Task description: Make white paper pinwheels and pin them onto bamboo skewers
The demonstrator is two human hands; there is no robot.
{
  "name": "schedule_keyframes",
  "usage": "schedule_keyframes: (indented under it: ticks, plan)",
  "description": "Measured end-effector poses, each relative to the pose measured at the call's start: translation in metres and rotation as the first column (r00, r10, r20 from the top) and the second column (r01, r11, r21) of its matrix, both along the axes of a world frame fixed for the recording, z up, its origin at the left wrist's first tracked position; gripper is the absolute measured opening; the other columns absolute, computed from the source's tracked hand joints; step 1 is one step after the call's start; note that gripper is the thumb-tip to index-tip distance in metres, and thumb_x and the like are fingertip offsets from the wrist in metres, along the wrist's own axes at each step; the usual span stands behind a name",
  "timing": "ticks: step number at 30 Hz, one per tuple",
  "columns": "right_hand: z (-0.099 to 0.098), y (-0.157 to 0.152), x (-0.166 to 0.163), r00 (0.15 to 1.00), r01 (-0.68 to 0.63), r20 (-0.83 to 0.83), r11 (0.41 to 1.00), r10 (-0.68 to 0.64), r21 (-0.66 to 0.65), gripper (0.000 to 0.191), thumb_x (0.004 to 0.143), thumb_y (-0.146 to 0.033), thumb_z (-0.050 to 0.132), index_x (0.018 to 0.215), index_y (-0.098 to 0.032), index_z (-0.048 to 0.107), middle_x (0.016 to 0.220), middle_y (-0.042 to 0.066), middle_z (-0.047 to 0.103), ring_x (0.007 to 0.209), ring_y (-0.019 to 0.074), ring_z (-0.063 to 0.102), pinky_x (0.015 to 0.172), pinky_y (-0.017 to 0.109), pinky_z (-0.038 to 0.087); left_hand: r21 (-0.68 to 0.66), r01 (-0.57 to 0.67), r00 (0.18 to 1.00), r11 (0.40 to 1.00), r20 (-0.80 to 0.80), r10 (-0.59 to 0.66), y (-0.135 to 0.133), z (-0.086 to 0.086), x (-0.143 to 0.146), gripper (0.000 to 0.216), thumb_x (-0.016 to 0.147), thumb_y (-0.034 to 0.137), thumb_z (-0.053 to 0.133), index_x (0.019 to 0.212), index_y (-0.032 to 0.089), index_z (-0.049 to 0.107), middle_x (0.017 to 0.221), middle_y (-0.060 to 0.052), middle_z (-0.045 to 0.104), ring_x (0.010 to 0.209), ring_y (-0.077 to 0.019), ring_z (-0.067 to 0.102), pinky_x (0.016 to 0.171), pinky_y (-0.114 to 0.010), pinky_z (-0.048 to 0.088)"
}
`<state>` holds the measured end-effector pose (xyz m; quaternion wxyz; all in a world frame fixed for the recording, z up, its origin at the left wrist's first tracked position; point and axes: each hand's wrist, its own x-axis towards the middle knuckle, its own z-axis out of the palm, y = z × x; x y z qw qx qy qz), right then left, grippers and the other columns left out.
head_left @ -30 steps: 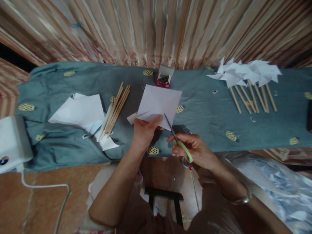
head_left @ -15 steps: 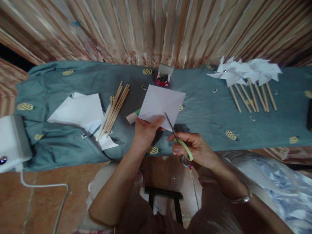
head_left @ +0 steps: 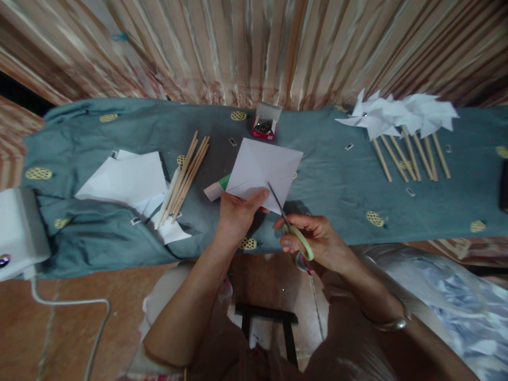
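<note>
My left hand [head_left: 240, 211] pinches the near edge of a square white sheet of paper [head_left: 264, 161], thumb on top and the other fingers underneath. Creases cross the sheet, and a slit shows near its left corner. In my right hand [head_left: 311, 238] is a pair of scissors [head_left: 299, 241] with pale green handles. One dark blade lies over the paper, its tip close to the sheet's middle; the other blade is hidden. Just beyond the sheet stands a small open red-and-white box [head_left: 264, 128] of little metal pieces. A green and pale-pink piece [head_left: 216, 189] pokes out from beneath the paper's left side.
Wooden sticks [head_left: 189, 177] lie left of the paper, with white paper sheets [head_left: 125, 180] farther left. Several white paper pinwheels [head_left: 397, 116] on sticks rest at the right. A white device [head_left: 21, 233] with a cable stands at the left end. Behind the cloth-covered table [head_left: 329, 159] hangs a curtain [head_left: 254, 53].
The whole view has shifted slightly. Both hands, the paper and the scissors keep nearly the same position.
</note>
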<state>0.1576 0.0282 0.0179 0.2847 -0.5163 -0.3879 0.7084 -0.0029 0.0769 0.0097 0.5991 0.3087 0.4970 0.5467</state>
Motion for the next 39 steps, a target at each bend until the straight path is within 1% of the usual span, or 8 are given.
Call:
schedule_keyframes:
  ticks: [16,21,25,28,30,32,34,39]
  plan:
    - [0.001,0.0,-0.002,1.0,0.022,0.022,0.999,-0.021,-0.029,0.039,0.058,-0.043,0.085,0.082,-0.018,0.068,0.053,-0.006,0.06,0.046,0.0074,0.054,0.043,0.018,0.046,-0.024,-0.004,1.0,1.0,-0.002,0.004,-0.001,0.001,0.0,0.023,0.056,0.025,0.077,0.07,0.014,0.063,0.065,-0.001,0.066,0.051,-0.0119,0.058,0.042,-0.021,0.049]
    - [0.001,-0.001,0.0,0.999,-0.047,0.009,0.999,0.047,0.021,0.041,0.06,-0.045,0.085,0.084,-0.018,0.067,0.056,-0.005,0.061,0.05,0.0079,0.056,0.047,0.019,0.046,-0.022,-0.003,0.999,1.0,-0.04,0.002,0.001,0.002,-0.002,0.02,0.058,0.027,0.076,0.069,0.016,0.064,0.064,0.001,0.065,0.051,-0.0114,0.057,0.044,-0.021,0.049]
    - [0.003,0.001,0.011,0.992,-0.128,0.008,0.988,0.127,0.084,0.039,0.067,-0.048,0.081,0.089,-0.019,0.067,0.063,-0.004,0.062,0.052,0.0081,0.056,0.05,0.02,0.047,-0.025,-0.037,0.996,0.999,-0.083,0.035,0.003,-0.001,-0.006,0.019,0.059,0.03,0.076,0.067,0.018,0.063,0.066,0.0,0.066,0.056,-0.0129,0.059,0.049,-0.024,0.051]
    - [0.006,0.004,0.024,0.978,-0.203,0.066,0.969,0.196,0.138,0.041,0.07,-0.051,0.079,0.092,-0.018,0.069,0.068,-0.002,0.064,0.055,0.0088,0.056,0.053,0.022,0.047,-0.015,-0.06,0.993,0.998,-0.102,0.058,0.006,-0.003,-0.009,0.02,0.058,0.031,0.076,0.066,0.019,0.063,0.07,-0.001,0.068,0.064,-0.0157,0.063,0.057,-0.026,0.054]
    - [0.008,0.008,0.033,0.975,-0.215,0.098,0.962,0.201,0.17,0.044,0.07,-0.055,0.078,0.093,-0.018,0.07,0.071,0.0,0.067,0.061,0.0105,0.059,0.058,0.023,0.049,0.004,-0.087,0.991,0.996,-0.102,0.087,0.007,-0.004,-0.011,0.02,0.058,0.03,0.076,0.07,0.018,0.064,0.073,-0.002,0.07,0.072,-0.018,0.066,0.067,-0.028,0.056]
    - [0.011,0.011,0.04,0.982,-0.18,0.099,0.965,0.164,0.192,0.047,0.069,-0.057,0.077,0.093,-0.018,0.07,0.074,0.002,0.069,0.064,0.0121,0.061,0.061,0.024,0.05,0.03,-0.112,0.988,0.993,-0.101,0.115,0.008,-0.004,-0.012,0.022,0.058,0.029,0.076,0.074,0.018,0.065,0.079,-0.003,0.072,0.082,-0.0199,0.067,0.078,-0.032,0.057]
    - [0.013,0.013,0.044,0.992,-0.099,0.099,0.97,0.078,0.222,0.046,0.069,-0.058,0.077,0.092,-0.019,0.071,0.073,0.003,0.07,0.064,0.0126,0.061,0.062,0.025,0.051,0.05,-0.105,0.989,0.993,-0.096,0.11,0.008,-0.004,-0.012,0.023,0.058,0.029,0.076,0.076,0.018,0.066,0.085,-0.004,0.074,0.086,-0.0205,0.067,0.085,-0.035,0.056]
    - [0.011,0.019,0.046,0.982,0.152,0.062,0.937,-0.18,0.316,0.048,0.068,-0.06,0.076,0.092,-0.019,0.07,0.073,0.004,0.072,0.061,0.014,0.06,0.062,0.028,0.05,0.069,-0.025,0.993,0.997,-0.114,0.033,0.005,-0.005,-0.006,0.022,0.058,0.023,0.076,0.078,0.019,0.067,0.087,-0.005,0.075,0.088,-0.0202,0.068,0.087,-0.034,0.055]
